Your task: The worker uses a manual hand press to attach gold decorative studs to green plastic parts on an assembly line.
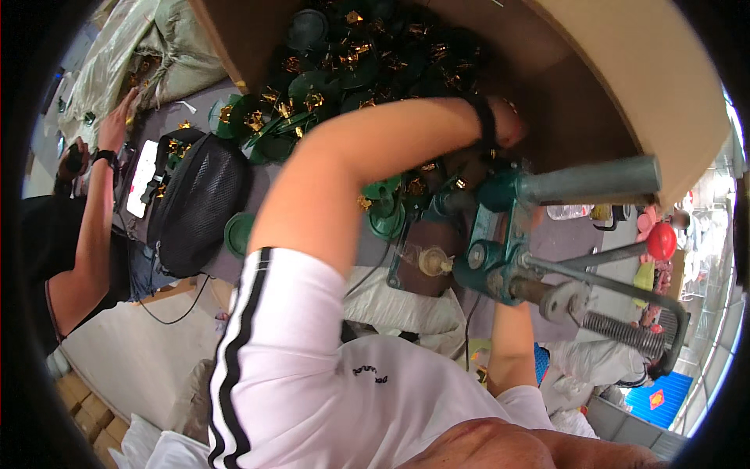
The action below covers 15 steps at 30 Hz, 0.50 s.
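My left arm reaches across the view, and my left hand (504,123), with a black band at its wrist, is by the inner wall of a cardboard box (648,78). Its fingers are too hidden to read. Below it stands a green metal hand press (488,262) with a thick grey bar, a red ball knob (661,241) and a coil spring (625,332). My right forearm (512,344) rises behind the press, which covers my right hand. Dark green round discs with gold metal pieces (312,102) lie heaped beside my left arm.
A black mesh case (201,199) stands on the table at the left. Beyond it, another person's hand (116,129) reaches toward a translucent plastic sack (176,47). A loose green disc (238,233) lies near my left sleeve. A thin cable (375,266) runs beside the press.
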Available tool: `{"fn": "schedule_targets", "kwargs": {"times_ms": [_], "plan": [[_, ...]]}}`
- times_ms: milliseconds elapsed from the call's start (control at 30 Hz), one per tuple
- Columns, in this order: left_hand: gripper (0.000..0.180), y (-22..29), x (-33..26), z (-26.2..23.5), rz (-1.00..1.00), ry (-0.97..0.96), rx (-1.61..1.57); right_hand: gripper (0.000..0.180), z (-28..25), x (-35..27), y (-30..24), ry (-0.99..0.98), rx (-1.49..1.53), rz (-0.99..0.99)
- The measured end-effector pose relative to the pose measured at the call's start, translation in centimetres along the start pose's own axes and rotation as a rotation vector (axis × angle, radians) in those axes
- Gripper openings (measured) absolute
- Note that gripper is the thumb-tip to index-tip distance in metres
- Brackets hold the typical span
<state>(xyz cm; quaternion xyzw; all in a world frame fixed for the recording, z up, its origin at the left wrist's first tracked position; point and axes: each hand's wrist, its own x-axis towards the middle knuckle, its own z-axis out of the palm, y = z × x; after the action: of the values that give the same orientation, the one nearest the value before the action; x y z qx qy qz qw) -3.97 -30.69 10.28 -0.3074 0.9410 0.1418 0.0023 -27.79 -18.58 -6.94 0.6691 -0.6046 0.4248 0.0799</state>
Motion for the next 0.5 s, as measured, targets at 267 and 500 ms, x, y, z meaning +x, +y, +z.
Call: {"fn": "schedule_targets", "kwargs": {"times_ms": [267,500], "plan": [[0.036,-0.8,7.6,10.8,0.278,-0.151,0.333,0.033,0.3,0.5,3.5,-0.079,-0.053,-0.040],[0.036,-4.9,-3.2,8.1,0.271,0.132,0.057,0.033,3.3,-0.6,3.5,-0.101,-0.008,-0.026]]}}
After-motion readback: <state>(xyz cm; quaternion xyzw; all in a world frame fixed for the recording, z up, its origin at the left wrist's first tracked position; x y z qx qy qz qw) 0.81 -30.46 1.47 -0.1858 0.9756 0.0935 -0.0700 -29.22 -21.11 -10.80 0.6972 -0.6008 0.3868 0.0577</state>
